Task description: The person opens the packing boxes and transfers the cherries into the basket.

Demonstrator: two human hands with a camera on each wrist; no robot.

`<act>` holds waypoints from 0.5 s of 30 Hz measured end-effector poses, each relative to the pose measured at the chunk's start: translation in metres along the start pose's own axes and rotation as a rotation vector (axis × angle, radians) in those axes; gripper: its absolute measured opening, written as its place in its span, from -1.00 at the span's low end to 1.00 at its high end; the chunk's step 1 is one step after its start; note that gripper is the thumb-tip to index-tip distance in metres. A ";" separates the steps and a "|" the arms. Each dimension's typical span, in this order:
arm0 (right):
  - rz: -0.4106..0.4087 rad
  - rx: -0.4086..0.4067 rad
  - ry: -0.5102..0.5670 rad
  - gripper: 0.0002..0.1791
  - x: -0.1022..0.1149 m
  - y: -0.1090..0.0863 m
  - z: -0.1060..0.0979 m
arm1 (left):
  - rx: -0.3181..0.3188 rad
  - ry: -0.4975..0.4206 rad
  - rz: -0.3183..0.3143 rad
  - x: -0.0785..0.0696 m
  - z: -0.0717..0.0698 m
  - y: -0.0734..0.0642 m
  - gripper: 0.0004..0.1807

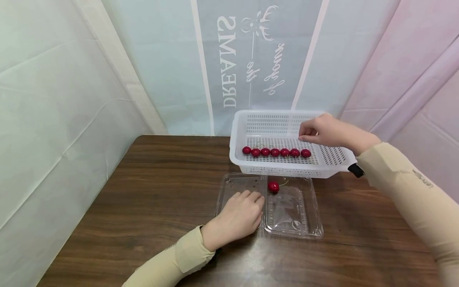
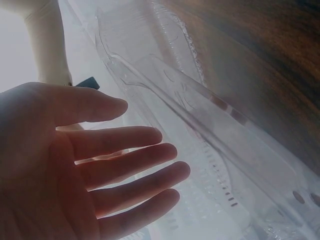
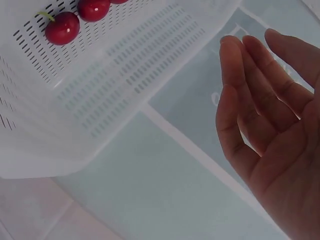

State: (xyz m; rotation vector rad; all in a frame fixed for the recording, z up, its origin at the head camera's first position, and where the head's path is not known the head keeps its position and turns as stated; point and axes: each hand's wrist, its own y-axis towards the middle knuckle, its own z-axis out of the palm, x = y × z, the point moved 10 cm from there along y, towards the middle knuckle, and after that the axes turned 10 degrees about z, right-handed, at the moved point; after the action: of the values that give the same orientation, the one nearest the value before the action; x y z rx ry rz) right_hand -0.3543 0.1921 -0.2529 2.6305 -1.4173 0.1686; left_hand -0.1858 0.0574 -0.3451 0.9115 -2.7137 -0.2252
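Observation:
Several red cherries (image 1: 275,152) lie in one row along the near side of a white slotted plastic basket (image 1: 234,139). Over the basket's right part hovers my right hand (image 1: 328,130), its fingers loosely bent; the right wrist view shows the hand (image 3: 272,115) with its thumb apart from the fingers and nothing held. My left hand (image 1: 238,215) rests at the left half of an unfolded clear plastic clamshell box (image 1: 312,229). Its fingers (image 2: 135,165) are straight and hold nothing. A single cherry (image 1: 273,187) with a green stem sits in the box's right half.
The basket has a handle end with a black band (image 1: 356,170) at its right. It stands at the back of a dark wooden table (image 1: 150,191), directly behind the clear box. A printed cloth (image 1: 179,71) hangs behind the table, with pale cloth at both sides.

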 end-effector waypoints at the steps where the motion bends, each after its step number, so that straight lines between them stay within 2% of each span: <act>1: -0.011 -0.009 0.004 -0.87 0.002 -0.002 -0.001 | -0.001 0.000 0.000 0.000 0.000 0.000 -0.74; 10: -0.192 -0.136 0.041 -0.84 0.028 -0.017 -0.008 | -0.007 0.003 0.003 -0.001 -0.001 0.000 -0.74; 15: -0.228 -0.149 0.049 -0.83 0.037 -0.025 -0.006 | -0.013 0.002 0.002 0.000 -0.002 0.001 -0.75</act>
State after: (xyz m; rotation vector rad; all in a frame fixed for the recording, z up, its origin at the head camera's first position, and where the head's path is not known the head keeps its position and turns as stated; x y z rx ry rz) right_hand -0.3131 0.1767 -0.2430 2.6187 -1.0607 0.0953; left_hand -0.1856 0.0580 -0.3434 0.9046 -2.7077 -0.2412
